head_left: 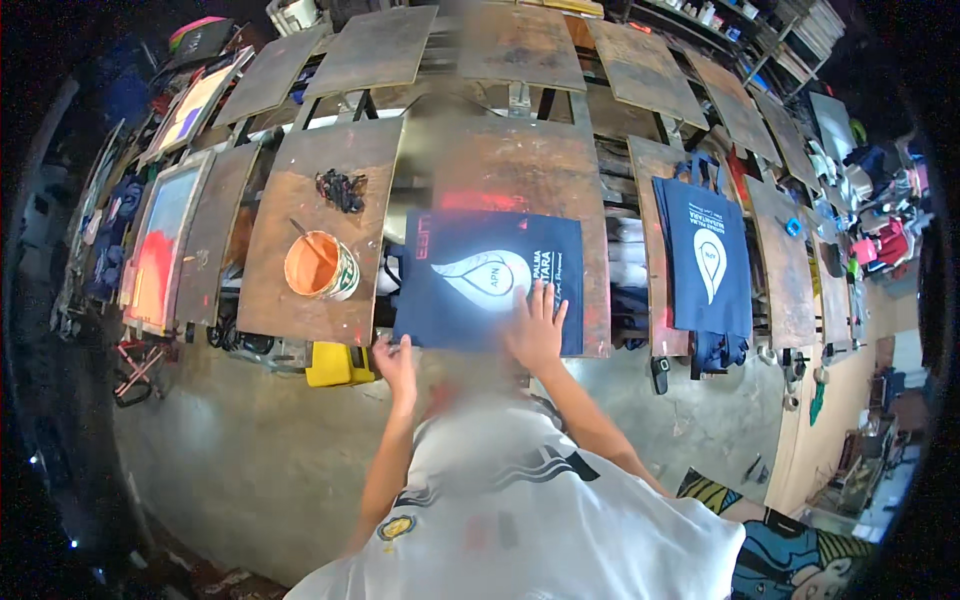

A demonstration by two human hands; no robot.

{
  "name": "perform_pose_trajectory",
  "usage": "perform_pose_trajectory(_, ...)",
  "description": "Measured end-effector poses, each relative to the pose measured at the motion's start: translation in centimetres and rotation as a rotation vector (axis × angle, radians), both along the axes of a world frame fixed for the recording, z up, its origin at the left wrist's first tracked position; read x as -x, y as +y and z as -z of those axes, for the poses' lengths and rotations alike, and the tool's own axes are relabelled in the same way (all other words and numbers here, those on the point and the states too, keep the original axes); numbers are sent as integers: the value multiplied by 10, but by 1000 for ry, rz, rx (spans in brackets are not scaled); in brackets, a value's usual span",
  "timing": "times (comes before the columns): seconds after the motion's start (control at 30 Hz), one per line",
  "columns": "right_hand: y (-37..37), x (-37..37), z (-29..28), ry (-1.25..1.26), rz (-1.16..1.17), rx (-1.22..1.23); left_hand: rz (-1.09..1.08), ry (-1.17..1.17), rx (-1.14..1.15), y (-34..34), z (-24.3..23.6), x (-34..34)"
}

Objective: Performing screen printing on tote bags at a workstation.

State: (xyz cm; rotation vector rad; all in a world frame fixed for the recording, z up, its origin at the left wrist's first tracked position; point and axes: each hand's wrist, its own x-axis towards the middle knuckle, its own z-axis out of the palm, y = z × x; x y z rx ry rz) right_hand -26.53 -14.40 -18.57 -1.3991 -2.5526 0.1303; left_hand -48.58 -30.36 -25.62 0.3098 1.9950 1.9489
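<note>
right hand [537,332] lies wide-fingered on navy bag [488,282]; left hand [398,368] at its corner, grip unclear.

We wear a white jersey [590,530] with black stripes [545,466] toward both shoulders and a yellow-and-dark crest [397,527] on the left chest; our left hand [396,366] and right hand [536,335] are bare

Before me, a scuffed wooden board [520,155] bears a navy printed bag [490,275]; the board to its left [285,175] carries an orange-smeared tub [344,276] and a crumpled black bundle [342,190]
</note>
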Motion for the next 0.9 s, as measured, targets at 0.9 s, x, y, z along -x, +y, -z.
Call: perform_pose_trajectory(0.9,-4,16,4,-47,104,55,935,-754,174,88,10,59)
